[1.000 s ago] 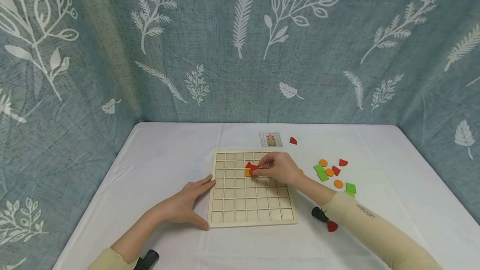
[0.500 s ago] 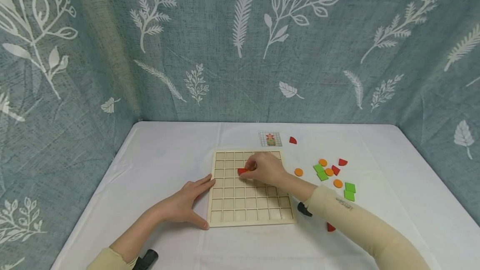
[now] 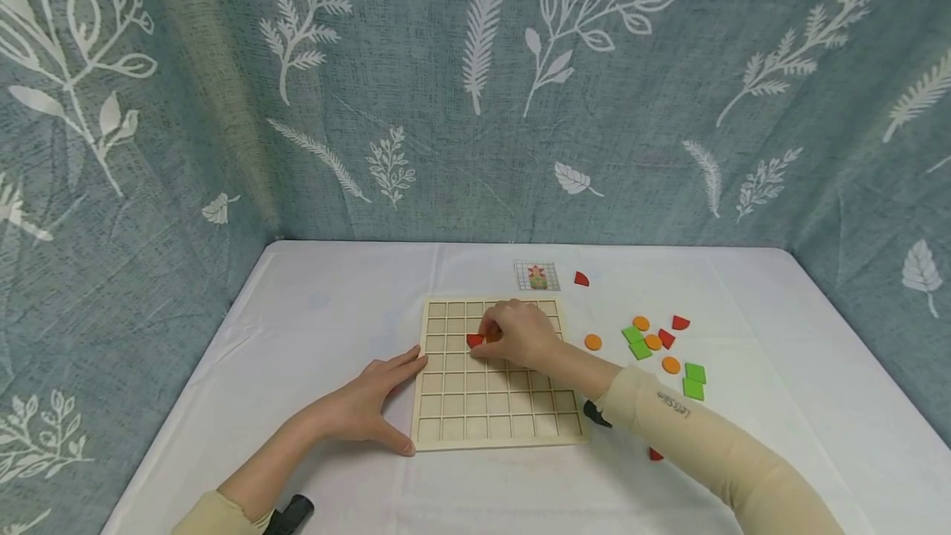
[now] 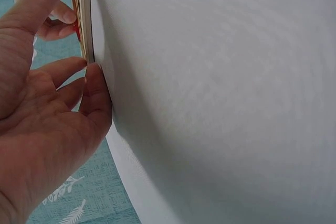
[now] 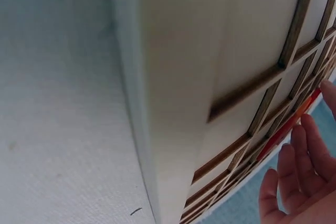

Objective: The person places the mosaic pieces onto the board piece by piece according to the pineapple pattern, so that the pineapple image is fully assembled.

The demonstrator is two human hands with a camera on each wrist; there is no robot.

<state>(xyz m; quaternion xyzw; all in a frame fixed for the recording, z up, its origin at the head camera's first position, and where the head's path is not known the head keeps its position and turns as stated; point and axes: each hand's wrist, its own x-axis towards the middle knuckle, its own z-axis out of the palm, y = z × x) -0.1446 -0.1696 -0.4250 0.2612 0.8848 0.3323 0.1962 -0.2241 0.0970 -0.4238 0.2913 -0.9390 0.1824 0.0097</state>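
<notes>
A pale wooden grid board (image 3: 498, 428) lies on the white table. My left hand (image 3: 364, 404) spreads at its left side, with the thumb by the near corner and straight fingers touching the edge. Over the upper middle of the board, my right hand (image 3: 523, 337) pinches a small red tile (image 3: 474, 340) with curved edge between thumb and index finger, right at a grid cell. Just right of that tile, an orange tile (image 5: 303, 107) shows in the right wrist view, with more red beside it. In the head view the right hand hides most of these neighbouring tiles.
A small pattern card (image 3: 537, 276) lies behind the board, next to a red quarter-circle tile (image 3: 582, 278). To the right are scattered orange discs (image 3: 671, 365), green squares (image 3: 694, 372) and red tiles (image 3: 680, 322). Another red tile (image 3: 655, 454) is partly under the right sleeve.
My right hand has moved left across the board with the red tile, to the cell left of the orange tile. The left hand has stayed at the board's edge.
</notes>
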